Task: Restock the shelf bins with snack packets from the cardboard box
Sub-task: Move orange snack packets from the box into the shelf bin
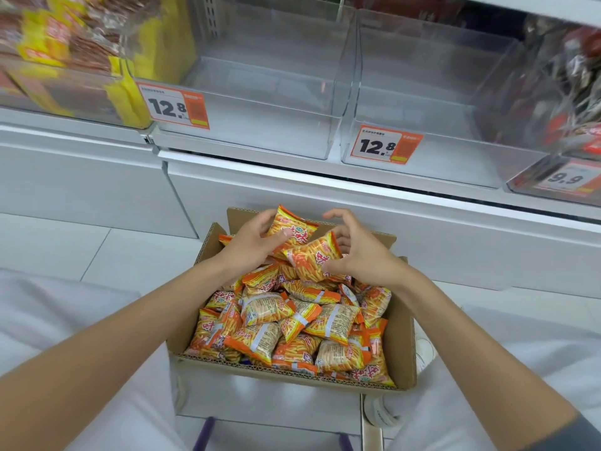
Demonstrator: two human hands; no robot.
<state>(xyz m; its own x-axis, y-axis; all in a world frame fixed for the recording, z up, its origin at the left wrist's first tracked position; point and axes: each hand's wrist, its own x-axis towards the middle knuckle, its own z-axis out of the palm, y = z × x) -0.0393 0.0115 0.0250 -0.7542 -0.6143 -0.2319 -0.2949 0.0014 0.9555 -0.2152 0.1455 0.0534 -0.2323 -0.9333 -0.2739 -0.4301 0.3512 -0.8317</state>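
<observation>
Price labels on the shelf front: orange-and-white "12.8" [174,105], second "12.8" [385,144], "9.9" [567,179] at right edge. Yellow-and-brown packs [48,43] stocked top left, dark red packs [579,76] top right, both blurred. White base panel [325,206] below. White tile floor [65,242]. White trousers [48,320], white shoe [379,411], purple bars [203,432] at bottom.

Your right hand [364,255] is hiding most of its fingers behind a snack packet [313,258]. The heaped packets [292,320] are covering the floor of the cardboard box [292,374]. The yellow packs [48,43] at top left are blurring and running off the edge.
</observation>
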